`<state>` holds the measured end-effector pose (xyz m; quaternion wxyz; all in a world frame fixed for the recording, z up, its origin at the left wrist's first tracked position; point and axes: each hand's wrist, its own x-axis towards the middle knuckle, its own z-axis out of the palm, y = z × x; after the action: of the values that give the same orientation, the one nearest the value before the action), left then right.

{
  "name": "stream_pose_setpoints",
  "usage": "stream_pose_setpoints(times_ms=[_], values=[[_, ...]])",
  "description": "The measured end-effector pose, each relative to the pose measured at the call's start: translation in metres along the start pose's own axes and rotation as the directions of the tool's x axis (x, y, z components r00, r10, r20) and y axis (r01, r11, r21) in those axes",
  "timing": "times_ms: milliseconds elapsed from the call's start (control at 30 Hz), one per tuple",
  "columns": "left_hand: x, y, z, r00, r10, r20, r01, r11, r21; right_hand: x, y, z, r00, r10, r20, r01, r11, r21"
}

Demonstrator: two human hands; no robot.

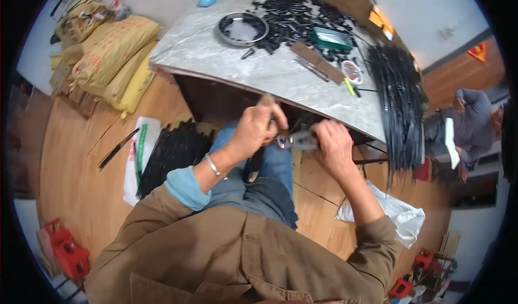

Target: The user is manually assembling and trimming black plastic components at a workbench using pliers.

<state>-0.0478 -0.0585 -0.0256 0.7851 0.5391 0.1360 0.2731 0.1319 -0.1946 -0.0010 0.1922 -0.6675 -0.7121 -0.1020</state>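
Grey metal tool (pixel 302 140) lies crosswise, head toward left hand (pixel 253 127)

My right hand (pixel 334 145) is wrapped round the tool's far end — it extends to that hand's nine o'clock, long axis roughly nine-to-three. Head sits just beside the left hand, at its four o'clock. Left fingers are curled; I can't tell whether they pinch the dark strip (pixel 253 166) at their six o'clock — too blurred.
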Motion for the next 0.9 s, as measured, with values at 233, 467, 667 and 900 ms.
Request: stream_pose_setpoints(times_ms=[233, 467, 667, 900], values=[[0.003, 0.002, 0.001, 0.997, -0.036, -0.065, 0.035, 0.999, -0.021, 0.043, 0.124, 0.002, 0.775, 0.622, -0.115, -0.631, 0.752, -0.188], [0.009, -0.002, -0.003, 0.994, -0.094, -0.053, 0.094, 0.996, -0.014, 0.089, 0.194, 0.002, 0.674, 0.734, -0.08, -0.729, 0.644, -0.233], [0.018, -0.002, -0.005, 0.99, -0.13, -0.052, 0.129, 0.991, -0.016, 0.1, 0.219, 0.017, 0.665, 0.743, 0.072, -0.685, 0.646, -0.338], [0.025, -0.005, -0.005, 0.988, -0.144, -0.049, 0.143, 0.99, -0.008, 0.099, 0.232, 0.02, 0.686, 0.727, 0.011, -0.684, 0.65, -0.333]])
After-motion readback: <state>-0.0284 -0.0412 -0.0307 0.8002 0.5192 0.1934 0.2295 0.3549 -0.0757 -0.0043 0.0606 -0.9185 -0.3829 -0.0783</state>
